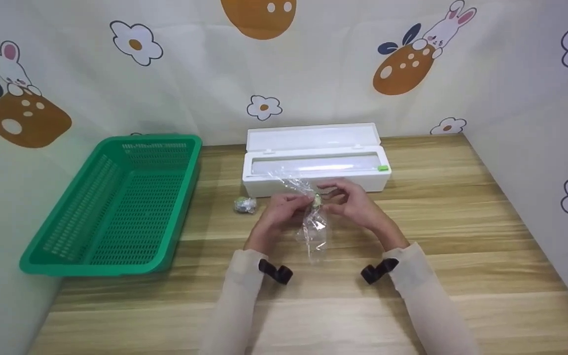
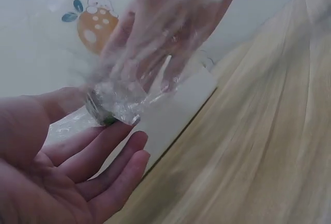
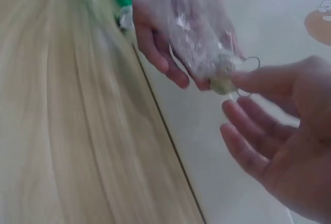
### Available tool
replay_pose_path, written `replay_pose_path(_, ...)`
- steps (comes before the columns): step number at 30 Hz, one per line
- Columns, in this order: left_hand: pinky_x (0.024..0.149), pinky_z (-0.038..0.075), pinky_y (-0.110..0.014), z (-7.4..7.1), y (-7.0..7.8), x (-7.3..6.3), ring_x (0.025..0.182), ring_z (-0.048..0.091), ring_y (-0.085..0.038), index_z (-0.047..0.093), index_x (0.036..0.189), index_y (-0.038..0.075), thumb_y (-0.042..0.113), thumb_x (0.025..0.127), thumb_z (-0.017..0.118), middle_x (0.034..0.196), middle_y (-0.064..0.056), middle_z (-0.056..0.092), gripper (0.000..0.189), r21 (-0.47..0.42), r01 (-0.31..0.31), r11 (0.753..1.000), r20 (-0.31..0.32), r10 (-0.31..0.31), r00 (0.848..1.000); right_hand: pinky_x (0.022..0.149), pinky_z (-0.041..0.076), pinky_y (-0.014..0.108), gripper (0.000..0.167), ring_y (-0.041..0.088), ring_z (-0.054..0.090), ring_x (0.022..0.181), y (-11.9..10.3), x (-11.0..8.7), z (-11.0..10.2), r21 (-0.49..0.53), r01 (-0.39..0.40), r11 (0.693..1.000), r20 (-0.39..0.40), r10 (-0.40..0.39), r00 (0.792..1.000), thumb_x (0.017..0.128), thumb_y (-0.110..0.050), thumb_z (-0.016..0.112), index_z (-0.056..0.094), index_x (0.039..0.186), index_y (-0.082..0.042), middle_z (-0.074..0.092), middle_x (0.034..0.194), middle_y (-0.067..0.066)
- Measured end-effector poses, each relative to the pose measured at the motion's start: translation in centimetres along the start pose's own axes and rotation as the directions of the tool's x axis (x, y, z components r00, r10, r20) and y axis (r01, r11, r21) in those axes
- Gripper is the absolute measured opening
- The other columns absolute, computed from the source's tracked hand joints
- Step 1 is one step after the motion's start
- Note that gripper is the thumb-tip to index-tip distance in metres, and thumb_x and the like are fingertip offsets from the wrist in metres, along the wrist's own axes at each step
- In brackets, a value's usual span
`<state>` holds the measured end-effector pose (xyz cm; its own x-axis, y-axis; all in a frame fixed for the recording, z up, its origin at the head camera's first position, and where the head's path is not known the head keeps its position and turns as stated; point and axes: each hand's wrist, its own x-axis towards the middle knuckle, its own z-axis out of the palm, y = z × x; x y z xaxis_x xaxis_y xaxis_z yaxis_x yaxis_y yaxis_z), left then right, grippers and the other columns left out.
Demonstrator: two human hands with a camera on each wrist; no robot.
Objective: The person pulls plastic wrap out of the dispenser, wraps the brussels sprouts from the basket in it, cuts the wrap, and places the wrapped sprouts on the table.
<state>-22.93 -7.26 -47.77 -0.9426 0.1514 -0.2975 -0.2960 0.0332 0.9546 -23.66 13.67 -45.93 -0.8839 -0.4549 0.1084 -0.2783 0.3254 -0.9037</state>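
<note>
A small greenish lump [image 3: 221, 85] wrapped in clear plastic film is between both hands, above the table. My left hand [image 1: 286, 207] pinches it between thumb and fingers. From the other side, my right hand [image 1: 355, 204] holds it with the thumb against it and the other fingers loosely bent. Loose film [image 1: 313, 231] spreads out from the lump toward me and also away toward the white box. The film partly veils the hands in both wrist views. What the lump is cannot be made out through the wrap.
Behind the hands stands a white cling film dispenser [image 1: 318, 185], lid raised, with a green slider [image 1: 383, 168] at its right end. A second film-wrapped lump [image 1: 245, 205] lies left of the hands. At the left is a green slotted basket [image 1: 163, 246] on the wood-grain table [image 1: 461, 236].
</note>
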Motion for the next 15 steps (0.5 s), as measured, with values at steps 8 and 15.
replay_pose_path(8,0.065,0.055,-0.021,-0.4,-0.9,0.3,0.070,0.065,-0.010,0.070,0.112,0.001,0.019,0.095,0.068,0.077,0.002,0.070,0.024,-0.131,0.084,0.988,0.056,-0.077,0.995,0.102,0.050,0.048,0.040,0.030,0.055,0.113,0.1,-0.4,0.7,-0.175,0.120,0.977,0.066,-0.110,0.992,0.075,0.004,0.079,0.069,0.112,-0.010,0.052,0.118,0.010)
replay_pose_path(15,0.071,0.057,-0.025,-0.6,-0.9,0.2,0.072,0.066,-0.011,0.072,0.091,0.008,0.016,0.092,0.072,0.077,0.002,0.070,0.008,-0.038,0.074,0.997,0.079,-0.071,0.994,0.104,0.050,0.041,0.036,0.022,0.053,0.112,-0.5,-0.9,1.8,-0.247,0.138,0.959,0.216,-0.084,0.973,0.082,0.003,0.075,0.075,0.114,-0.013,0.053,0.116,0.008)
